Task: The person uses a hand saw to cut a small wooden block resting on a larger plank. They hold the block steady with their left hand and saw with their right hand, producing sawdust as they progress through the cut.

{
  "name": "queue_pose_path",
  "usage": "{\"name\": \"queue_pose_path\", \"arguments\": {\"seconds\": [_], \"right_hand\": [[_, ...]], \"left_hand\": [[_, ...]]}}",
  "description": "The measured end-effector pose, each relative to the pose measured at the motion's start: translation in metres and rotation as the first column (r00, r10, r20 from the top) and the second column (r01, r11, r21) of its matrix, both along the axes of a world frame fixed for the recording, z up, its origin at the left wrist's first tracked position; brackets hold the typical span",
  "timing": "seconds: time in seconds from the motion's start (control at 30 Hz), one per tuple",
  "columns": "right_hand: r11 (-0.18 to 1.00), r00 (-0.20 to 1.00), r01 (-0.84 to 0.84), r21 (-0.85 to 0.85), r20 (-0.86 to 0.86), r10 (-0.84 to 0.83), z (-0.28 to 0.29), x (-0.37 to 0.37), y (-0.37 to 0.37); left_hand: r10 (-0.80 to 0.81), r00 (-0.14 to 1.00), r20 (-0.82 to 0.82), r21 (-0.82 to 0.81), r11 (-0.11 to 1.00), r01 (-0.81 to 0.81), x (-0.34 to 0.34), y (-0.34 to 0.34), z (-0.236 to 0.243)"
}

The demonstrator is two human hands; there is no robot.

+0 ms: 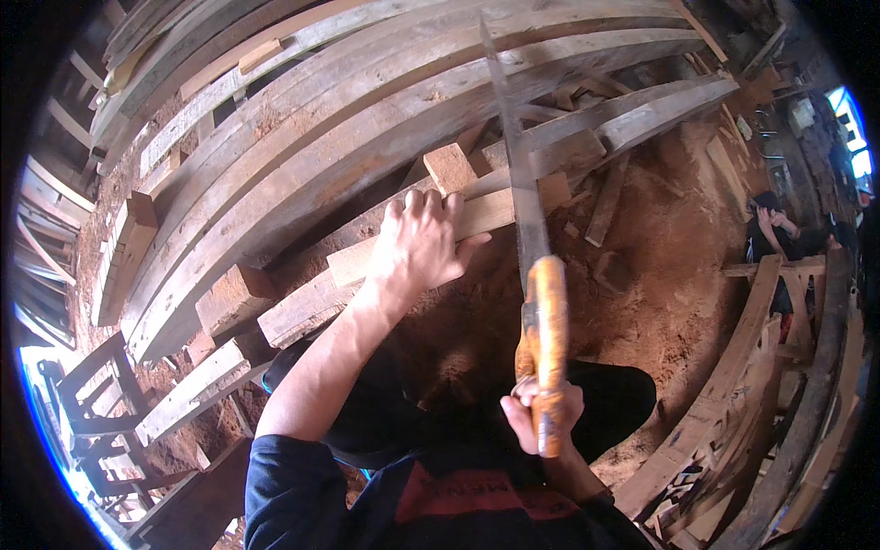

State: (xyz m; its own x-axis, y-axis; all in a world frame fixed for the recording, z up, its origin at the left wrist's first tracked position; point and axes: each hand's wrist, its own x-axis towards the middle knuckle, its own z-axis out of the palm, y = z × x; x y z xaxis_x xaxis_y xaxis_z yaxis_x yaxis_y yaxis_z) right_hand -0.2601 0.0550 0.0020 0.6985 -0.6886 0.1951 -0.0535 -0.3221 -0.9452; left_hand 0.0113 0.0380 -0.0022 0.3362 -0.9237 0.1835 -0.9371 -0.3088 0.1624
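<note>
My right hand [543,412] is wrapped round the worn yellow-orange handle of a handsaw [522,188]. Its long blade points away from me and lies across the right end of a pale wooden batten [486,213]; blade and handle look slightly blurred. Over that batten, left of the blade, my left hand [420,234] is clamped with its fingers curled across the far edge and the thumb stretched toward the saw. A small wooden block [449,169] sits just beyond my fingertips. Beneath the batten runs another length of timber [307,310].
Long curved beams [367,119] sweep across the far side. Loose offcuts lie on the sawdust-covered ground [660,247]. At the right, curved planks [724,385] are stacked, with another person [775,229] behind them. A dark wooden frame [101,394] stands at the left.
</note>
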Motion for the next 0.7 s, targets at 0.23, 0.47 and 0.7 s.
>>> {"name": "queue_pose_path", "arguments": {"seconds": [0.23, 0.47, 0.7], "right_hand": [[0.972, 0.925, -0.028, 0.234, 0.376, -0.063, 0.016, 0.002, -0.007], [0.991, 0.890, -0.013, 0.132, 0.454, -0.049, 0.023, -0.020, -0.042], [0.909, 0.992, 0.092, -0.406, 0.120, -0.046, 0.022, -0.020, -0.087]], "left_hand": [[-0.002, 0.999, -0.038, 0.037, 0.999, 0.003, -0.001, 0.000, 0.009], [0.008, 0.999, -0.042, -0.031, 0.999, -0.010, -0.001, 0.002, 0.005], [0.026, 1.000, 0.005, -0.050, 0.998, -0.025, -0.005, 0.005, 0.005]]}}
